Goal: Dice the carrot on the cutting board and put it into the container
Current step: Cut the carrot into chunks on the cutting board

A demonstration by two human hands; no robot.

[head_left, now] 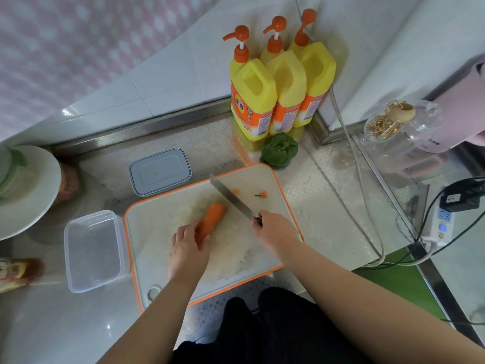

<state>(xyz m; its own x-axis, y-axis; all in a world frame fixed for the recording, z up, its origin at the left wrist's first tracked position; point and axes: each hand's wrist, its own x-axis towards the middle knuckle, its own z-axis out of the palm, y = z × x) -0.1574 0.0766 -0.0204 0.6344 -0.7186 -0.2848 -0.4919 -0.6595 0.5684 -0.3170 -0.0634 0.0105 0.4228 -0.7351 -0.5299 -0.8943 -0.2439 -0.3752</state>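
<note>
Carrot [212,219], orange and stubby, on my orange-rimmed white plastic cutting board [265,177].
Left hand [189,248] grips it — right hand [275,228] grips the steel knife [232,199]; clear plastic container [93,250] at nine o'clock.

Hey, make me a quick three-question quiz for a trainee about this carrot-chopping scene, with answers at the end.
1. True or false: the clear plastic container left of the orange-rimmed white cutting board already holds diced carrot.
2. Which hand holds the steel-bladed knife? A) left B) right C) neither
3. Fill in: the left hand grips the near end of the orange ____.

Key: 1 false, it looks empty. 2 B, the right hand grips the handle, blade angled past the carrot's far end. 3 carrot, largely whole, with two small cut bits lying farther back on the board.
</note>
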